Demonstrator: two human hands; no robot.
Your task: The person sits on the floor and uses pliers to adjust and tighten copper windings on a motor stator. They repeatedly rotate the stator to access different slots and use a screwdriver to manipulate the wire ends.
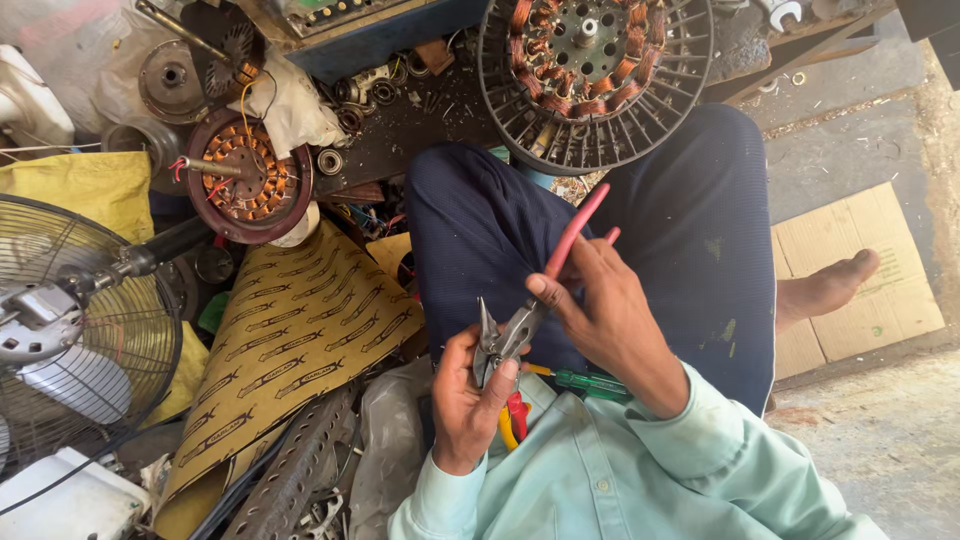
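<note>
Pliers: long-nosed pliers with pink-red handles, held over the lap, nose pointing down-left and handles rising up-right across the dark trousers.
Right hand: the right hand is wrapped around the handles, thumb on the near one, gripping the tool.
Left hand: the left hand is curled up around the nose of the pliers, thumb pressed against the metal; whether a small part is pinched there I cannot tell, the spot is too small and shaded.
Other tools: a green screwdriver lies on the lap just under the hands; a red and yellow handle shows below the left palm.
Doing it well: keeping the nose braced against the left thumb, squeezing gently and working close to the body should steady the tip.
Edges: a finned motor housing with copper windings sits just beyond the knees; a second wound motor part and a fan cage crowd the left.
Open room: the right side offers more freedom, with flattened cardboard and bare floor near the foot.
</note>
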